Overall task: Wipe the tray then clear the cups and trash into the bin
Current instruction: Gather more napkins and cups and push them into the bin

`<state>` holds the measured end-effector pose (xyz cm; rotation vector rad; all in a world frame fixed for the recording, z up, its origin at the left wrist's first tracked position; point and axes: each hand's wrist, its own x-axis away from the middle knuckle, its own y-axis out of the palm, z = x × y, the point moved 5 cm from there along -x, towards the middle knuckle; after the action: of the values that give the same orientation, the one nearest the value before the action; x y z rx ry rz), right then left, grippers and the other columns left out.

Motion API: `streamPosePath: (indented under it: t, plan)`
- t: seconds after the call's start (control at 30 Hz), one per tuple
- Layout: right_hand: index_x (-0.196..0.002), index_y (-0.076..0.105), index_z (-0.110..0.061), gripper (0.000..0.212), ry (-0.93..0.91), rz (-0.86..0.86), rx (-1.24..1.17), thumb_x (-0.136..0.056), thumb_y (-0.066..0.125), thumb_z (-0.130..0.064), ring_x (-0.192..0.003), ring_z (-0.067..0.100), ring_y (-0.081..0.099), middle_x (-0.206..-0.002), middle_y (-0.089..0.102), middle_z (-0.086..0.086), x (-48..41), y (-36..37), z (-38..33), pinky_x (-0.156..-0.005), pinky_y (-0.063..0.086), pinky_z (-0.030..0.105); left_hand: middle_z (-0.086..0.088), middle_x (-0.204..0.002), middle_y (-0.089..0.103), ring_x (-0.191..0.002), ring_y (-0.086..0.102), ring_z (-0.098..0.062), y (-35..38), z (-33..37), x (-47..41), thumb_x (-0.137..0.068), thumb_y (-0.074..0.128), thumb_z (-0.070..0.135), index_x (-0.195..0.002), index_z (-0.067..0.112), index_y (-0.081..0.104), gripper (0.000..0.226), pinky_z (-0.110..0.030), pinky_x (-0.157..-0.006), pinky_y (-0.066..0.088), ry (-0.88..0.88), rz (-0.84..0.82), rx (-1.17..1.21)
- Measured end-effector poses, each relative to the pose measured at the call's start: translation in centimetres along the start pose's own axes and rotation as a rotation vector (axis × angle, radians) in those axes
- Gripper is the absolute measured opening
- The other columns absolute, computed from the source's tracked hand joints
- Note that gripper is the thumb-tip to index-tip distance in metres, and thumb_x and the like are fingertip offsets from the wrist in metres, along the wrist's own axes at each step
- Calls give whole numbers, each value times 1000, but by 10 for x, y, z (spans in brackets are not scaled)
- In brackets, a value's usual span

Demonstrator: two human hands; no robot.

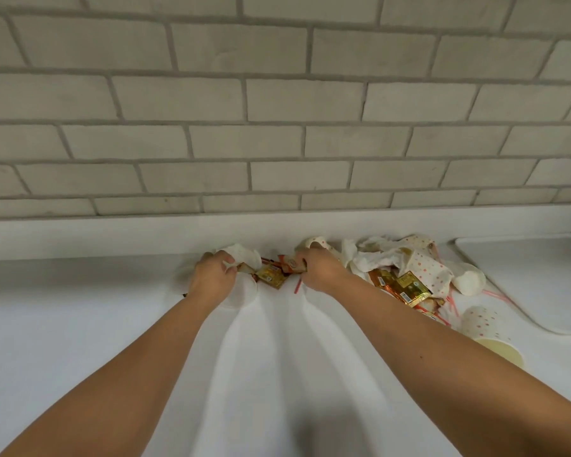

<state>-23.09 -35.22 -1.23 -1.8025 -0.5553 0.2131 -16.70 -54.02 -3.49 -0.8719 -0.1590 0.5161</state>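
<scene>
Both arms reach far across the white counter toward the wall. My left hand (213,275) is closed on a crumpled white tissue (244,253) and the wrappers under it. My right hand (320,270) grips a polka-dot paper cup (317,243) together with a wrapper. Gold and orange snack wrappers (272,275) and a red straw (298,285) lie between the hands. To the right sits a heap of tissues (376,258), dotted cups (429,268) and more wrappers (406,286). The white tray (541,278) lies at the far right.
A dotted paper cup (488,331) lies on its side near my right forearm, beside thin red straws (501,296). A white upstand and a grey brick wall (277,127) close off the back of the counter. No bin is in view.
</scene>
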Motion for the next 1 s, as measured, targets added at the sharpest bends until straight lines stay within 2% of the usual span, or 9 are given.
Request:
streamPosePath:
  t: [0.07,0.13,0.2,0.3,0.4,0.53,0.77,0.9,1.0]
  plan:
    - [-128,45,-6,41,3,18,-24,-88,46,4,-99,24,50,-115,42,10,-12,5,-1,-79,48,33,-15,-116,50,-104,55,-31,3,-2,-5,-91,54,15,-110,10,61,20,-33,-89,47,1,7,1]
    - [-130,43,-8,45,-10,19,13,-87,48,5,-109,29,52,-122,42,10,-24,13,-4,-82,48,36,-15,-116,51,-104,56,-30,7,-4,-10,-92,53,15,-111,9,61,22,-32,-88,45,13,16,-2]
    - [-132,40,-8,56,-19,4,70,-81,60,4,-116,32,50,-127,41,11,-35,20,-8,-87,48,39,-16,-116,52,-104,56,-30,10,-4,-13,-92,53,14,-112,9,61,22,-30,-88,43,25,27,-5]
    - [-135,36,-10,78,24,-65,105,-69,75,4,-117,32,50,-130,41,10,-50,33,-8,-87,48,39,-13,-116,51,-103,55,-25,11,-4,-17,-92,53,14,-112,9,61,21,-23,-82,38,37,43,21]
    - [-133,38,-8,65,45,-55,164,-76,67,3,-115,32,52,-129,44,13,-61,40,-9,-84,49,37,-11,-117,51,-102,55,-21,11,-4,-21,-92,53,15,-112,11,60,21,-19,-80,35,33,66,51]
    - [-125,54,-9,39,-14,11,294,-86,59,-2,-113,28,55,-124,52,11,-69,42,-11,-86,47,34,-10,-118,51,-96,52,-17,15,-6,-21,-93,53,16,-111,11,60,20,-20,-78,35,26,65,84]
    - [-128,51,-8,37,-70,74,382,-92,51,-4,-118,27,50,-125,49,10,-64,38,-12,-85,47,34,-10,-118,51,-87,47,-13,17,-4,-16,-93,54,17,-111,10,60,21,-21,-76,35,45,44,110]
    - [-128,42,-3,37,-59,337,220,-91,41,1,-121,28,41,-127,48,13,-59,1,-24,-91,41,34,-9,-115,52,-87,51,-17,10,-4,-16,-93,53,16,-111,12,60,20,-22,-76,36,29,45,162]
    - [-113,46,-6,22,-62,412,-141,-93,37,-1,-102,29,52,-107,56,15,-58,-22,-35,-80,42,34,-3,-112,53,-96,57,-21,7,-2,-17,-90,59,23,-113,16,58,24,-27,-83,43,-3,26,371]
